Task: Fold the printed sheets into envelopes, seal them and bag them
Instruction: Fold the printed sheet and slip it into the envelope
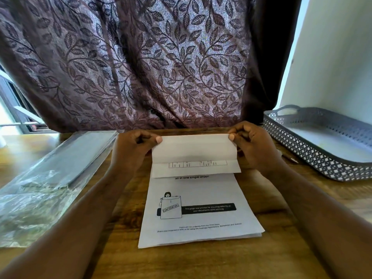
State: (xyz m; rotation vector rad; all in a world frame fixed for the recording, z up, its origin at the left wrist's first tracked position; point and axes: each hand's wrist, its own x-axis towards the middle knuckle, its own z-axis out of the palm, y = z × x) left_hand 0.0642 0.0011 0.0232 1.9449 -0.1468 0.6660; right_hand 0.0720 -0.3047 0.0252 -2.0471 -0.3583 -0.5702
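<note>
While the left hand (132,150) and right hand (253,146) pinch the folded flap (193,150) of the printed sheet (199,210) at its corners, uneven pressure risks a skewed crease.

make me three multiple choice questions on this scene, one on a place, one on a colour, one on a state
1. Where is the tray relative to the stack of sheets? A. left of it B. right of it C. on top of it
2. What colour is the tray? A. grey B. red C. green
3. The top sheet is: A. lying flat B. folded over C. crumpled into a ball

1 B: it stands off to the stack's right.
2 A: its perforated wall is grey.
3 B: the left hand and right hand pinch its far corners, with a flap doubled over.
</note>
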